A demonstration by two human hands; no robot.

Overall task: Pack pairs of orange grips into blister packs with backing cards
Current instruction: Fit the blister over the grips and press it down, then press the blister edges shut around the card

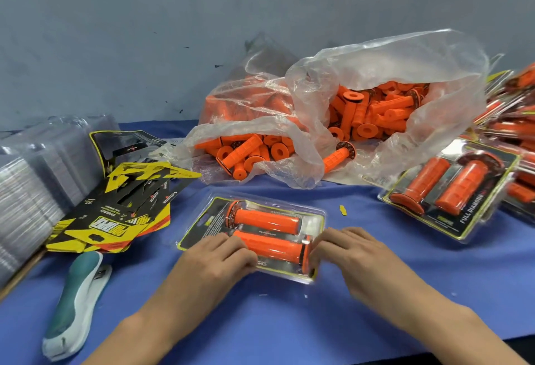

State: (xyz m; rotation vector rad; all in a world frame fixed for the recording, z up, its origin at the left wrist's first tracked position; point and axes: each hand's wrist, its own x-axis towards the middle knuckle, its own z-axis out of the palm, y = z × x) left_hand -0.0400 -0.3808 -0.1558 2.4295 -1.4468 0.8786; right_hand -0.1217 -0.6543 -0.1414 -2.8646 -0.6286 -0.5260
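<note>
Blister pack (pixel 252 233) lies on the blue table (pixel 289 324) directly before you, already loaded with two orange grips (pixel 266 218) and a backing card (pixel 202 224). Your left hand (pixel 220 254) and right hand (pixel 350 249) press its ends with nearly straight fingers, grasping nothing. This pack appears to be at closing. Finished packs (pixel 451 191) lie at right; bagged loose grips (pixel 376 112), spare cards (pixel 115 220) and empty blisters (pixel 43 167) await packing.

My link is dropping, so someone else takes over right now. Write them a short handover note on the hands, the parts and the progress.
Left hand: open, pressing the blister pack's left part. Right hand: open, pressing its right end.
That pack lies mid-table, two orange grips and a backing card inside; whether it is sealed is unclear.
Loose grips: plastic bags behind. Backing cards and empty blisters: left. Finished packs: right.
Left: likely close this pack, then pack more pairs.
</note>
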